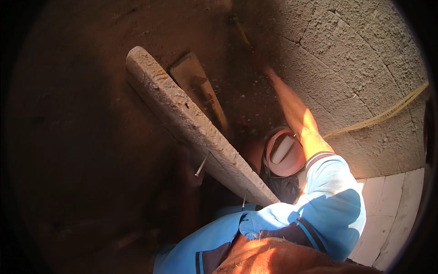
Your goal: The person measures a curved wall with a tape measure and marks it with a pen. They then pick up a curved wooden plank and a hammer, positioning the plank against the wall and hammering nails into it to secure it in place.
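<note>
A long, rough plank, crusted with mortar, slants from the upper left down to my torso. Two nails stick out of its lower side: one nail midway, another nail close to my shirt. In the deep shade below the plank is my left hand, beside the first nail; its fingers are hidden. My right arm reaches far up and forward. At its end my right hand, dark and blurred, is closed round the light wooden handle of a tool. The tool's head is too dark to make out.
Behind the plank lies a flat rectangular board with a wooden bar across it. A pinkish bucket holding a white block stands under my right arm. On the right are a rough cracked surface, a yellow strap-like line and pale tiles.
</note>
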{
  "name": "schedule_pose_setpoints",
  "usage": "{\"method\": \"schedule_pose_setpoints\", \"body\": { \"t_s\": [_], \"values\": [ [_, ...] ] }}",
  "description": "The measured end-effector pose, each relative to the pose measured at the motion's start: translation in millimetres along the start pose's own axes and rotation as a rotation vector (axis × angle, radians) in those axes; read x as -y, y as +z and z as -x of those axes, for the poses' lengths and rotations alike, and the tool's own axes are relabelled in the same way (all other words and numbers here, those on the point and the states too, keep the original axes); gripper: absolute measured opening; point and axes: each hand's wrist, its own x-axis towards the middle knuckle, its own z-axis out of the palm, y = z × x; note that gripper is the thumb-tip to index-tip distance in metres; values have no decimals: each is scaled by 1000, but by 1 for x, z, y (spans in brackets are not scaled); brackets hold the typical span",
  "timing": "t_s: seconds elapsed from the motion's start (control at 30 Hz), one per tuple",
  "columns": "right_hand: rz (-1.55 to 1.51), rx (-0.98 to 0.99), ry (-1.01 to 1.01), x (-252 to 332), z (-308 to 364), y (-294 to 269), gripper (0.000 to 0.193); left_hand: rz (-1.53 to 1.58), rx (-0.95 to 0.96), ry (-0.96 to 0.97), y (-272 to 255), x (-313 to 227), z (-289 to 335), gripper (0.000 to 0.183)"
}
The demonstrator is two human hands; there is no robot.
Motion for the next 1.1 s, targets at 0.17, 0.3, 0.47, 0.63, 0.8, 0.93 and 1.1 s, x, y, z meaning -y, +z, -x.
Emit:
{"method": "schedule_pose_setpoints", "body": {
  "t_s": [0.17,0.3,0.47,0.63,0.8,0.93,1.1],
  "values": [
    [-199,376,-52,28,34,-27,50,-13,-36,38,-2,-3,8,56],
    [-258,304,236,144,-84,-114,45,0,-73,39,-3,0,19,57],
    [-436,-408,-142,171,-147,-141,36,-4,-95,24,1,4,19,58],
    [15,-120,-10,21,-24,-22,36,-33,-118,-3,5,2,16,58],
    [49,474,149,-12,34,-27,38,-138,-328,12,58,-1,14,59],
    [-381,700,613,107,2,-160,35,-287,-151,120,172,-3,-7,63],
    [-419,528,674,129,-21,-359,28,-114,215,110,248,43,-131,69]
  ]
}}
